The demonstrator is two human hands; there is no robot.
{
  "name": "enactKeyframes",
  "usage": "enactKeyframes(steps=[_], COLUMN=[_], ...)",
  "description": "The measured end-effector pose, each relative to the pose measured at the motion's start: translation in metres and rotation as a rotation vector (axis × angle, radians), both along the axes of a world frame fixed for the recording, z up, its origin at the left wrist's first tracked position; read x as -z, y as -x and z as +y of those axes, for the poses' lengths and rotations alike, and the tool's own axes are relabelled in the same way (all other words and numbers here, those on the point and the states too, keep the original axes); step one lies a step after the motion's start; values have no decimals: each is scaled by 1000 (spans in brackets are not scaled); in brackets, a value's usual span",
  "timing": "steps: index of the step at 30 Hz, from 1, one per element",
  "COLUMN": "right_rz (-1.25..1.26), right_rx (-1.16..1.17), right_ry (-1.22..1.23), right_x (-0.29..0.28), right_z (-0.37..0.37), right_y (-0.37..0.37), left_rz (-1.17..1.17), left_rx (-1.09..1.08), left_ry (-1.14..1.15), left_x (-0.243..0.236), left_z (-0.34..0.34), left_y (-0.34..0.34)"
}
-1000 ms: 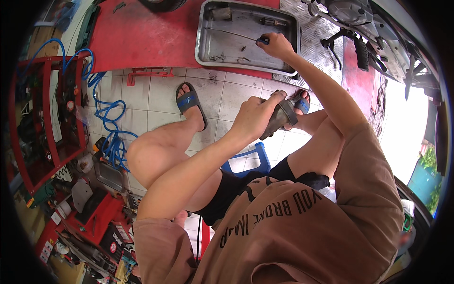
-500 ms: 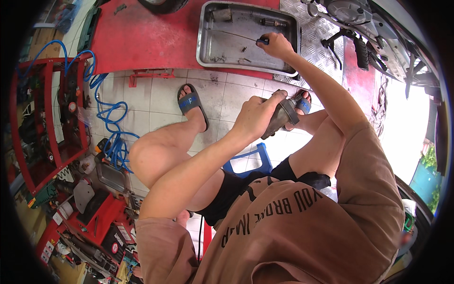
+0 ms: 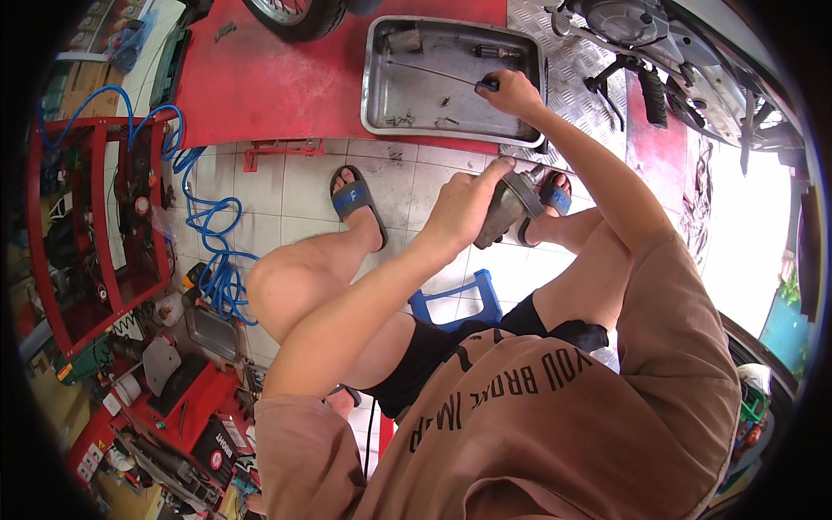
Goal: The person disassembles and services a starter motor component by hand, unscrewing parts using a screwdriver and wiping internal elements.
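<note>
My left hand (image 3: 468, 204) grips a dark, grimy metal housing (image 3: 510, 211) with a flanged rim, held above the floor between my knees. My right hand (image 3: 511, 93) is closed on the blue-black handle of a long, thin metal tool (image 3: 435, 73) over a steel tray (image 3: 371, 104). The tool's shaft reaches left across the tray. Inside the tray lie a cylindrical metal piece (image 3: 402, 40), a dark elongated part (image 3: 497, 52) and several small pieces (image 3: 400, 116).
The tray rests on a red platform (image 3: 251, 95) with a diamond plate. A wheel (image 3: 308, 22) and a motorcycle (image 3: 650, 39) are beyond. At left are a red rack (image 3: 111, 260), a coiled blue hose (image 3: 221, 269) and tools. A blue stool (image 3: 455, 303) is under me.
The whole scene has shifted slightly downward in view. My right hand, on the tool, sits a little further right; my left hand still holds the housing, slightly more tilted.
</note>
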State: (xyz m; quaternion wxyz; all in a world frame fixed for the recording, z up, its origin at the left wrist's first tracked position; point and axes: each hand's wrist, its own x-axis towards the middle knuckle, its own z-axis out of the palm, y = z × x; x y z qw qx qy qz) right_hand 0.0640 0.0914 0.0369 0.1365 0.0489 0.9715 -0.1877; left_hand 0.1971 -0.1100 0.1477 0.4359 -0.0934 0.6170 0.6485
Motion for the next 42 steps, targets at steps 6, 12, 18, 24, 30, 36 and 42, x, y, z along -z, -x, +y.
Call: enactKeyframes(steps=[6,12,18,24,30,36,42], right_rz=[-17,113,282,281,210,201,201], right_rx=[50,47,1,56,155,204,285], right_ry=[10,148,265,383,666,811,821], right_x=[-15,-49,-89,-129,-150,-160,-165], right_z=[22,40,52,51,34,4,-5], right_y=[-13,-40,-79,-112,-156,-185,-191], left_rz=[-217,-205,-263,-313,-223,-202,-175], left_rx=[-147,-369,-578,-856,-1025,-1029,-985], left_ry=[-164,-254,-416,-553,-572,-586,-629], left_x=[-16,-30,-31,-41,-49,-51,-47], left_z=[-3,-13,-35,-62,-74,-76,-73], left_y=[12,32,50,59,59,59,59])
